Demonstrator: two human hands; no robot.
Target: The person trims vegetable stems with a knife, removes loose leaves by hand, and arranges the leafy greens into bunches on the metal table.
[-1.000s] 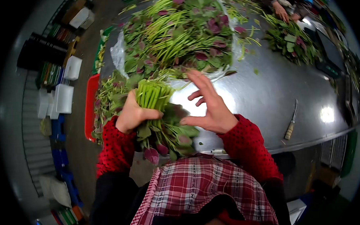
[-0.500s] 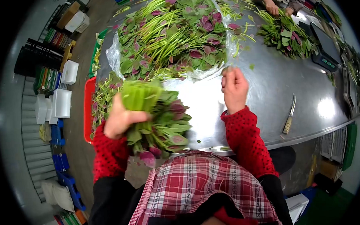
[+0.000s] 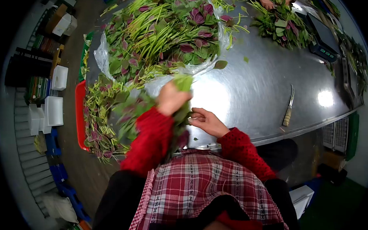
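Note:
A bunch of leafy greens with green and purple leaves (image 3: 136,111), which look like amaranth, is in my left hand (image 3: 172,100). That hand is closed around the stems, whose pale cut ends point up and away from me; motion blurs it. At the bunch's right side is my right hand (image 3: 208,122), its fingers loosely bent with a gap between them; I cannot tell whether they touch the leaves. Beyond, a large pile of the same greens (image 3: 156,38) lies on clear plastic sheeting (image 3: 102,57). A single leaf (image 3: 220,64) rests by the sheet's near edge.
A knife (image 3: 288,110) lies on the metal table (image 3: 256,87) to my right. Loose trimmings (image 3: 98,131) cover the left edge, beside a red crate (image 3: 81,115). At the far right, another person's hands (image 3: 266,1) hold greens near a scale (image 3: 323,37).
My left hand has swung the bunch right and turned it, leaves now leftward. My right hand has moved down and left to the bunch. A leaf now shows where it was.

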